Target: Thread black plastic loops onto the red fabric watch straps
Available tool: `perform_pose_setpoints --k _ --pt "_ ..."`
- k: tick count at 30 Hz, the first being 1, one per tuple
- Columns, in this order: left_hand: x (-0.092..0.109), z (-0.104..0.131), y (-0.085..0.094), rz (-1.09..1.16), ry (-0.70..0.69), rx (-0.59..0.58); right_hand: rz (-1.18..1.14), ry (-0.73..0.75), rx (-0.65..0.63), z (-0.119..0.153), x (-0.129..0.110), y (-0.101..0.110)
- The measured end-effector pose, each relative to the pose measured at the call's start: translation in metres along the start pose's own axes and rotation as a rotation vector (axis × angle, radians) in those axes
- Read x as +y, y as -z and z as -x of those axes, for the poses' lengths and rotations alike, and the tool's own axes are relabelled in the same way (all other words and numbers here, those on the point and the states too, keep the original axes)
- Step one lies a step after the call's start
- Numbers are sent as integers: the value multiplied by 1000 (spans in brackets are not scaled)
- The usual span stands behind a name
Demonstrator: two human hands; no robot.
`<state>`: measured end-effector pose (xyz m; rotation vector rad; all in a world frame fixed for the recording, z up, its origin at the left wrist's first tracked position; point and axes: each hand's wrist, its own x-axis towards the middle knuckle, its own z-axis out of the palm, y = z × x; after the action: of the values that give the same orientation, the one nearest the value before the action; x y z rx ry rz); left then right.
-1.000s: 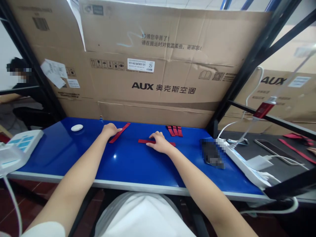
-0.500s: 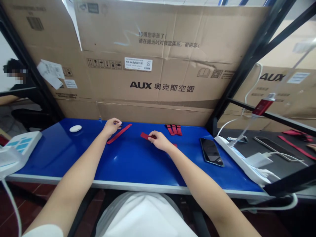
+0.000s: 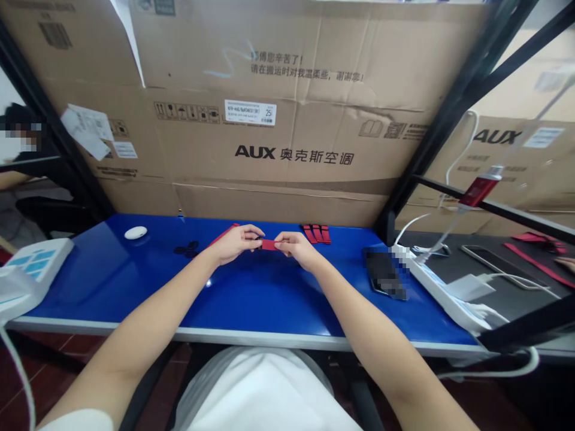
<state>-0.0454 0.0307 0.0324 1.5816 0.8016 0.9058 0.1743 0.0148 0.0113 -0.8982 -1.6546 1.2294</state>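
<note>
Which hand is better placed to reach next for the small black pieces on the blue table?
Probably the left hand: it is nearer the small black pieces. The right hand is farther away and pinches a red strip; the left seems occupied too.

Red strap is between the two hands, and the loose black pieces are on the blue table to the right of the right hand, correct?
Not quite. The head view shows the black pieces to the left of the left hand. They are on the blue table, and the red strap is between the two hands.
</note>
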Motion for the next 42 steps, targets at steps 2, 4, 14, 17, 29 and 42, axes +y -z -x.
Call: perform_pose_setpoints --k 2,4,14,17,29,42 --pt "-2 -2 1 13 -9 28 0 -10 19 0 -1 1" --pt "-3 -2 1 26 -16 38 19 -15 43 0 -3 2" --pt "-10 0 -4 77 40 -72 178 -18 23 3 -9 -2" --pt "-11 -1 -3 90 40 -95 174 -18 28 3 -9 -3" --pt "-8 0 -5 148 35 -32 264 10 120 -4 4 5" --pt "-18 -2 -21 224 106 12 165 148 -1 -2 7 -11"
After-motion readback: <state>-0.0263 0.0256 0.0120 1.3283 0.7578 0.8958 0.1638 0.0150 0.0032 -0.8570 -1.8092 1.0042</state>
